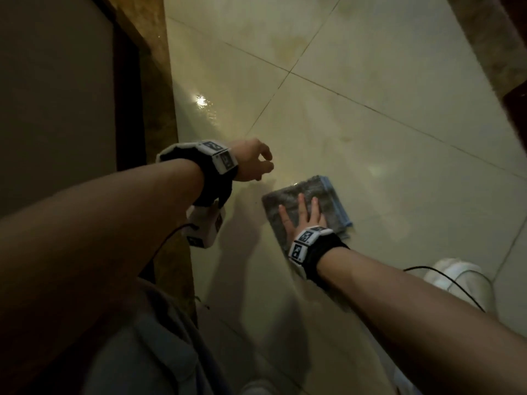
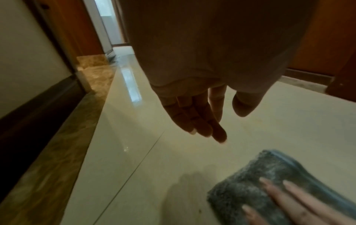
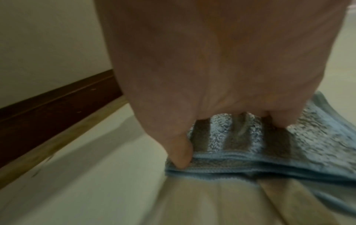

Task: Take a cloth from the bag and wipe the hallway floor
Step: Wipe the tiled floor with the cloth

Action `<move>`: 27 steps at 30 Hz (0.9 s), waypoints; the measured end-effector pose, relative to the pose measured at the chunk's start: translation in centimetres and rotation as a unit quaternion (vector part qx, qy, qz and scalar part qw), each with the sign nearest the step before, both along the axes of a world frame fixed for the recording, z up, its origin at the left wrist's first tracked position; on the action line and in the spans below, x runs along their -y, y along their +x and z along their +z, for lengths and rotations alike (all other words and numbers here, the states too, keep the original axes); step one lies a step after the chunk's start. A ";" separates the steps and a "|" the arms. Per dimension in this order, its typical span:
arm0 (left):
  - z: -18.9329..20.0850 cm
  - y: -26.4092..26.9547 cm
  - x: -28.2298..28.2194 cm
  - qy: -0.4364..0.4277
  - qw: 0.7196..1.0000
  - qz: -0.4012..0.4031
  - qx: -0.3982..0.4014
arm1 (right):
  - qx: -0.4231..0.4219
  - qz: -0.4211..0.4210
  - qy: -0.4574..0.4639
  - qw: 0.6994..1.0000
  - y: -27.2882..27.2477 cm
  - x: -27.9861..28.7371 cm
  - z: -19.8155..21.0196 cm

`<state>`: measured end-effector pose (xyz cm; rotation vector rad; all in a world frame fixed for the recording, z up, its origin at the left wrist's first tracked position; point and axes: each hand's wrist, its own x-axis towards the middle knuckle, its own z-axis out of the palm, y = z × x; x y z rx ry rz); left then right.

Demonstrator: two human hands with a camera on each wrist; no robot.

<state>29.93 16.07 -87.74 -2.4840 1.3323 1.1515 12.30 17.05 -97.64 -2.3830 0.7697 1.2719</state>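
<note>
A folded grey cloth with blue edging [image 1: 316, 192] [image 2: 250, 182] [image 3: 318, 141] lies flat on the pale tiled hallway floor [image 1: 370, 124]. My right hand [image 1: 303, 215] presses down on it with straight, spread fingers [image 2: 279, 197]; in the right wrist view the thumb sits at the cloth's folded edge. My left hand [image 1: 256, 161] [image 2: 202, 118] hovers above the floor just left of the cloth, fingers loosely hanging and holding nothing. No bag is in view.
A wall with a dark skirting board [image 3: 57, 103] and a brown marbled floor border [image 1: 159, 89] runs along the left. A white shoe [image 1: 462, 280] stands on the tiles at the right. An orange-brown door [image 2: 327, 38] shows on the right side.
</note>
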 end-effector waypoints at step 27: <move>0.9 4.6 -9.0 0.040 0.993 0.093 -0.056 | 0.114 0.371 -0.001 0.922 6.9 -5.6 -1.8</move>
